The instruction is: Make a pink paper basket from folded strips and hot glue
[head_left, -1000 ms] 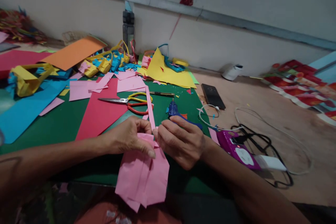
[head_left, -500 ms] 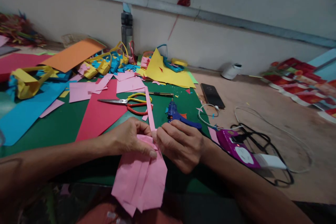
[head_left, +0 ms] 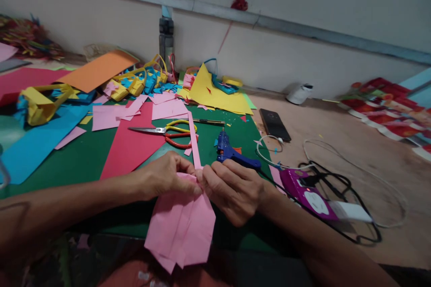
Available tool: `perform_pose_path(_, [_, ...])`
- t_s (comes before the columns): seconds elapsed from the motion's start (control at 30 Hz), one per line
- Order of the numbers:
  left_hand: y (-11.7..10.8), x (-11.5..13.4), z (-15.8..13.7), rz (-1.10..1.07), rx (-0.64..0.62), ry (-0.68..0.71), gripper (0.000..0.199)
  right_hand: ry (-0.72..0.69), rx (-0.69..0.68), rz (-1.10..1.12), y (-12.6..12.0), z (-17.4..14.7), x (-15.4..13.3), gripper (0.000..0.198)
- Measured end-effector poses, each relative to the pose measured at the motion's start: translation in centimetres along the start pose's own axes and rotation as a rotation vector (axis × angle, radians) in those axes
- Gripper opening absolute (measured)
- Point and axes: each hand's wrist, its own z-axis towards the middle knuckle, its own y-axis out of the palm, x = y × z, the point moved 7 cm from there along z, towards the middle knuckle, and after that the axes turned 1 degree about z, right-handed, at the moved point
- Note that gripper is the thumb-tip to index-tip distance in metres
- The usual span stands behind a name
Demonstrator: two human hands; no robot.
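Note:
A folded pink paper bag hangs flat below my hands at the table's front edge. My left hand grips its top edge, thumb in front and fingers behind. From the same edge a narrow pink paper strip runs away from me. My right hand pinches the strip's near end against the bag's top right corner; its fingertips touch my left thumb's tip. Just beyond my right hand lies a blue glue gun. Scissors with yellow and red handles rest left of the strip.
A green mat carries red paper, blue paper and yellow paper. Several small paper baskets stand at the back. To the right are a phone, a purple power strip and looped cables.
The view has shifted slightly. My left thumb has drawn up to the bag's top edge, closer to my right fingertips. Both hands keep their hold on the pink paper.

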Motion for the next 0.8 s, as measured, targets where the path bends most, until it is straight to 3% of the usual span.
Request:
perform_pose_path(0.13, [-0.3, 0.1, -0.1, -0.060, 0.032, -0.004, 0.018, 0.034, -0.061, -0.026, 0.1, 0.2, 0.5, 0.013])
perform_pose_path(0.2, [-0.6, 0.6, -0.2, -0.075, 0.074, 0.031, 0.019, 0.174, -0.078, 0.015, 0.1, 0.2, 1.5, 0.018])
perform_pose_path(0.37, [-1.6, 2.1, -0.8, -0.034, 0.235, 0.140, 0.022, 0.904, 0.029, 0.392, -0.2, -1.2, 5.5, 0.010])
perform_pose_path(0.47, [-1.8, 2.5, -0.9, 0.000, 0.272, 0.226, 0.024, 1.223, -0.082, 0.762, 1.5, -1.9, 5.4, 0.011])
perform_pose_path(0.6, [-1.5, 2.3, -0.8, 0.006, 0.247, 0.264, 0.026, 1.413, -0.192, 1.065, 3.1, -2.1, 4.2, 0.015])
perform_pose_path(0.8, [-0.6, 2.4, -0.7, -0.064, 0.139, 0.267, 0.019, 1.538, -0.149, 1.123, 3.4, -2.7, 3.9, 0.014])
